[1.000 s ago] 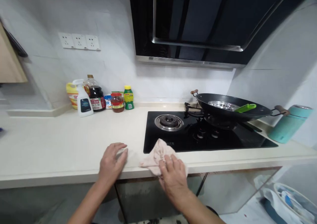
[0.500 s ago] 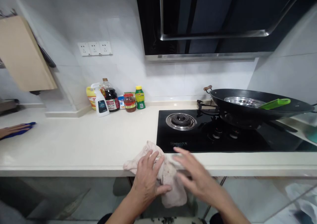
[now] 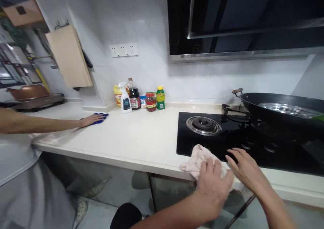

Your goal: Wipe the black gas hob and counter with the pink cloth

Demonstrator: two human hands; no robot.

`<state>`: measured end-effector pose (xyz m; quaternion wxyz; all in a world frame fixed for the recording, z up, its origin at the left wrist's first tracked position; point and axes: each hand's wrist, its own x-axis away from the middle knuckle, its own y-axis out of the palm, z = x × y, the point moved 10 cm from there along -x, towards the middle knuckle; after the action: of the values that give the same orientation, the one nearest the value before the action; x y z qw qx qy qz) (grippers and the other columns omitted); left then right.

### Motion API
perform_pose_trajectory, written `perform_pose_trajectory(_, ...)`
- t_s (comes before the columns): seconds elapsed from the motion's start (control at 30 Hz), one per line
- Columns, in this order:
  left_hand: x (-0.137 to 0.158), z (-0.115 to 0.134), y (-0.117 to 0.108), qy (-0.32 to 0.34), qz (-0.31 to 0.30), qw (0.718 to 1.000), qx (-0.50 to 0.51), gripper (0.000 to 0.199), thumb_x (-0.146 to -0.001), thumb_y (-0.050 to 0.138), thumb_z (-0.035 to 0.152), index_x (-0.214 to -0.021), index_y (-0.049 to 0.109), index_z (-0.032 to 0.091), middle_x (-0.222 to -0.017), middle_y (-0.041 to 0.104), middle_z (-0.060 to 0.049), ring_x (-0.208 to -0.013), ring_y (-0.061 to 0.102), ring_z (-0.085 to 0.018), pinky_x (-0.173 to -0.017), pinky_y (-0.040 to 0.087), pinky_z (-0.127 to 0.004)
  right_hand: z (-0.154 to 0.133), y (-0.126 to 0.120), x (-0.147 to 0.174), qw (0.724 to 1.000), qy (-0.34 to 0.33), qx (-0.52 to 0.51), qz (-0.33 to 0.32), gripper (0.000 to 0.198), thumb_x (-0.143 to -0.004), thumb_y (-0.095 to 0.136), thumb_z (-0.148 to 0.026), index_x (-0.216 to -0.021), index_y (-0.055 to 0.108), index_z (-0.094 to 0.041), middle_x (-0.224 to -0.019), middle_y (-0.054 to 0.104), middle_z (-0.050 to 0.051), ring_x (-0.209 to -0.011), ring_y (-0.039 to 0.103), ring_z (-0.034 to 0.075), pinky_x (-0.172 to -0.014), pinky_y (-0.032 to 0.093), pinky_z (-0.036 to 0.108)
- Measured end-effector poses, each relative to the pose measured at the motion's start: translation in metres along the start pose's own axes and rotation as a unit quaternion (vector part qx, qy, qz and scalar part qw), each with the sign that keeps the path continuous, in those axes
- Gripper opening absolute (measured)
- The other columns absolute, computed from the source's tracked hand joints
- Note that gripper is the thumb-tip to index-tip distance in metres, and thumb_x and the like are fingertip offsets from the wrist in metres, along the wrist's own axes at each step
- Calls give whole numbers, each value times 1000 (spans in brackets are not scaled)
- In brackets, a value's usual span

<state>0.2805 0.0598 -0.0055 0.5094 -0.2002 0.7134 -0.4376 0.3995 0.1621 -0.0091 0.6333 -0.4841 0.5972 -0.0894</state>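
A pale pink cloth (image 3: 198, 160) lies crumpled over the counter's front edge, by the near left corner of the black gas hob (image 3: 217, 143). My left hand (image 3: 214, 183) bears down on it with fingers curled over the fabric, covering part of it. To the right, my right hand (image 3: 246, 166) is open with fingers apart, over the hob's front edge, holding nothing. A large black wok (image 3: 283, 106) stands on the hob, with a shiny metal piece (image 3: 286, 109) inside and a green utensil (image 3: 319, 117) at the picture's edge.
At the left a co-worker's hand (image 3: 88, 120) rests on a blue cloth (image 3: 101, 118). A white spray bottle (image 3: 126, 101), a dark sauce bottle (image 3: 134, 95), a red-lidded jar (image 3: 151, 103) and a green bottle (image 3: 160, 97) line the wall. The range hood (image 3: 240, 23) overhangs the hob.
My view has swung left, bringing the co-worker's arm and body into sight. The co-worker's blue cloth is nearer the bottles. My left fingers have curled more over the pink cloth; my right stays open.
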Motion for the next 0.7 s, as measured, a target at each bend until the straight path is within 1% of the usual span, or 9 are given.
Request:
perform_pose_trajectory(0.07, -4, 8, -3, 30, 26, 999, -6, 46, -94, 59, 39, -139, 55, 28, -138, 59, -17, -128, 55, -38, -97, 47, -51, 5, 1, 1, 1000, -9, -8, 3, 46, -99, 39, -52, -117, 66, -19, -123, 65, 15, -116, 64, 31, -103, 50, 51)
perform_pose_trajectory(0.13, 1, 5, -7, 64, 22, 998, 3, 59, -92, 63, 41, -147, 47, 27, -140, 58, -16, -128, 54, -35, -96, 48, -47, 9, 3, 2, 1000, -18, -11, -1, 48, -99, 40, -54, -118, 66, -19, -124, 65, 15, -117, 63, 32, -104, 50, 52)
perform_pose_trajectory(0.23, 22, -25, -11, 63, -27, 998, 18, 85, -86, 70, 47, -155, 32, 17, -150, 51, -16, -135, 49, -31, -103, 44, -44, 14, 5, 4, 1000, -24, -9, -7, 51, -99, 40, -57, -119, 65, -18, -125, 64, 16, -118, 62, 32, -104, 50, 52)
perform_pose_trajectory(0.3, 41, -59, -15, 23, -49, 998, 17, 90, -84, 72, 49, -154, 32, 10, -153, 49, -19, -140, 45, -29, -111, 39, -43, 15, 5, 5, 1000, -27, -9, -9, 54, -98, 39, -59, -119, 66, -17, -126, 64, 16, -119, 62, 33, -105, 49, 53)
perform_pose_trajectory(0.37, 64, -99, -23, -23, -53, 998, 10, 87, -81, 75, 48, -149, 39, 8, -151, 52, -21, -141, 45, -30, -116, 32, -45, 15, 6, 5, 1000, -24, -9, -13, 55, -98, 38, -60, -119, 66, -17, -126, 65, 16, -119, 62, 34, -105, 49, 54)
perform_pose_trajectory(0.43, 89, -143, -36, -79, -51, 996, -3, 84, -76, 80, 45, -145, 46, 12, -148, 54, -20, -140, 47, -33, -120, 27, -50, 16, 6, 5, 1000, -17, -11, -15, 57, -97, 38, -62, -118, 67, -17, -126, 65, 15, -118, 63, 34, -106, 49, 55)
perform_pose_trajectory(0.53, 126, -208, -58, -157, -82, 983, -37, 93, -60, 90, 40, -143, 51, 20, -149, 55, -18, -139, 47, -39, -117, 28, -56, 17, 7, 5, 1000, -5, -13, -24, 58, -97, 38, -62, -119, 67, -17, -127, 66, 15, -119, 62, 33, -106, 48, 55)
perform_pose_trajectory(0.63, 158, -266, -85, -216, -104, 968, -73, 87, -62, 89, 33, -142, 53, 24, -150, 52, -17, -141, 46, -37, -117, 30, -55, 19, 12, 6, 999, 2, -9, -40, 57, -97, 38, -61, -120, 66, -17, -129, 66, 15, -121, 62, 33, -107, 48, 54)
perform_pose_trajectory(0.7, 176, -302, -98, -244, -133, 957, -82, 89, -63, 88, 32, -144, 52, 25, -153, 50, -17, -143, 43, -36, -119, 29, -53, 21, 15, 6, 999, 3, -6, -43, 57, -97, 38, -61, -120, 67, -17, -129, 66, 15, -121, 62, 33, -107, 48, 54)
